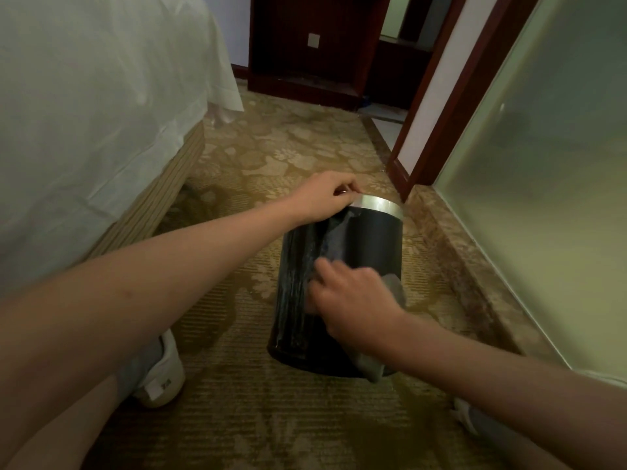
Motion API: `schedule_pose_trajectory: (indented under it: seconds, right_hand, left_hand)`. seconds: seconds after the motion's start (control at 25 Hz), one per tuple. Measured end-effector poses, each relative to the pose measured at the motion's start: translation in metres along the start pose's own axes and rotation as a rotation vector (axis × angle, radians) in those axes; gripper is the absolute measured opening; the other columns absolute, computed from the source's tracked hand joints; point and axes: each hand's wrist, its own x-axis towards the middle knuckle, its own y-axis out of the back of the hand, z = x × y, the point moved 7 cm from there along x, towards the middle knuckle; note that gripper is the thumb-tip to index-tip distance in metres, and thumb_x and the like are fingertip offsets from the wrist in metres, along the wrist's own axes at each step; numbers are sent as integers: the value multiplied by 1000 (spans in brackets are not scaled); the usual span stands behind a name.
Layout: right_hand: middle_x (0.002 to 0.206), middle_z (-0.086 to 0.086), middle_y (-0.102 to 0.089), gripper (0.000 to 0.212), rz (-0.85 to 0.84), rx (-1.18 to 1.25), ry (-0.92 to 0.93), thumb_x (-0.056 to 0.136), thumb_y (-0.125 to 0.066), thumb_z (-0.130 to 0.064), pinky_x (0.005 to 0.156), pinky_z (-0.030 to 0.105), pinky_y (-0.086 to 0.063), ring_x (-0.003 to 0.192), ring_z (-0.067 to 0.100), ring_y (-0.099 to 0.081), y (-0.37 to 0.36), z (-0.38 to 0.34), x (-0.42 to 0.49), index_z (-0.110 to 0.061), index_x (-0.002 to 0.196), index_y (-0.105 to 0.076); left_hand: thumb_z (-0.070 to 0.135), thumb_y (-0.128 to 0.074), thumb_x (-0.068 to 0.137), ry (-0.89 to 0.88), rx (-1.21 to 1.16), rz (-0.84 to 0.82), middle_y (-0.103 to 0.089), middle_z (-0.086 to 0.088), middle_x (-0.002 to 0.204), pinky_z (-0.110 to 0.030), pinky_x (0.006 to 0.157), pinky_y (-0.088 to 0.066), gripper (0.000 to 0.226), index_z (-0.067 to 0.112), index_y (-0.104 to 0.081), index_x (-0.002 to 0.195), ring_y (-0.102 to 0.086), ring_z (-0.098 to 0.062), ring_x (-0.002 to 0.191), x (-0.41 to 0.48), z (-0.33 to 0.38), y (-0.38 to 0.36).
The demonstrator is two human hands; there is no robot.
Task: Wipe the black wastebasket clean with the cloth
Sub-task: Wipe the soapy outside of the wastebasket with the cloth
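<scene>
The black wastebasket (369, 245) with a silver rim stands tilted away from me on the carpet, a black liner hanging over its near side. My left hand (322, 198) grips the silver rim at its left edge. My right hand (353, 303) presses a grey cloth (395, 288) flat against the basket's side; the cloth sticks out to the right of the hand and below the wrist. The hand is slightly blurred.
A bed with a white sheet (101, 96) fills the left side. A frosted glass wall (543, 164) with a stone sill runs along the right. Dark wooden furniture (305, 45) stands at the back. My white shoe (163, 374) rests left of the basket on the patterned carpet.
</scene>
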Motion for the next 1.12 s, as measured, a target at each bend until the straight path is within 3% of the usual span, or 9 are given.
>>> schedule_pose_trajectory:
  seconds: [0.12, 0.2, 0.32, 0.48, 0.64, 0.76, 0.96, 1.04, 1.12]
  right_hand:
    - [130, 17, -45, 36, -237, 150, 182, 94, -54, -21, 68, 37, -42, 107, 31, -53, -28, -52, -17, -8, 127, -55]
    - [124, 11, -47, 30, -329, 229, 189, 96, -51, -25, 69, 36, -38, 104, 28, -54, -28, -63, -27, -15, 125, -56]
    - [96, -3, -44, 19, -132, 330, -80, 91, -53, -35, 64, 30, -36, 90, 24, -60, -3, -6, -12, -32, 107, -63]
    - [82, 0, -53, 15, 230, 109, -230, 75, -72, -35, 49, 26, -26, 66, 22, -61, 27, 51, -2, -22, 82, -67]
    - [111, 10, -58, 40, -55, 100, 154, 68, -81, -29, 50, 28, -43, 82, 21, -60, -31, -26, -33, -15, 103, -67]
    - [111, 3, -52, 21, -235, 208, 264, 89, -61, -30, 54, 23, -31, 84, 18, -53, -42, -45, -42, -22, 107, -62]
    - [90, -7, -55, 12, 321, 213, -196, 82, -62, -38, 54, 22, -28, 71, 15, -59, 37, 66, -9, -30, 89, -66]
    - [102, -4, -61, 23, 350, 100, -222, 84, -63, -38, 55, 23, -32, 79, 15, -60, 43, 88, -5, -28, 104, -69]
    - [109, 1, -62, 32, 326, 1, -185, 85, -56, -36, 54, 25, -37, 86, 19, -61, 33, 89, -3, -24, 111, -68]
  left_hand:
    - [19, -43, 100, 63, -114, -119, -62, 5, 111, -20, 78, -42, 29, 20, -62, 121, -56, -12, 105, -3, 0, -7]
    - [18, -40, 100, 74, -126, -167, -58, 1, 127, -20, 82, -38, 33, 21, -60, 127, -51, -14, 117, -4, 5, -8]
    - [16, -39, 99, 78, -94, -216, -51, -2, 141, -29, 98, -31, 38, 20, -59, 131, -42, -17, 129, 1, 7, -9]
    - [14, -41, 96, 69, -131, -258, -59, -2, 130, -33, 100, -37, 37, 20, -63, 125, -50, -18, 120, 4, 10, -14]
    - [22, -41, 99, 84, -155, -291, -56, 3, 126, -23, 81, -37, 34, 23, -60, 127, -49, -13, 113, -1, 12, -16]
    - [22, -42, 99, 85, -159, -315, -55, 1, 130, -26, 88, -38, 35, 23, -58, 129, -49, -13, 115, -2, 16, -16]
    - [17, -51, 93, 121, -244, -345, -65, 1, 114, -30, 92, -47, 27, 20, -68, 114, -59, -11, 105, 0, 11, -11]
    - [11, -52, 92, 115, -313, -336, -67, 5, 97, -21, 77, -48, 21, 16, -69, 104, -62, -1, 87, 0, 12, -13]
    - [11, -52, 92, 127, -328, -322, -67, 3, 102, -25, 84, -50, 23, 16, -69, 107, -63, -5, 94, 2, 11, -15]
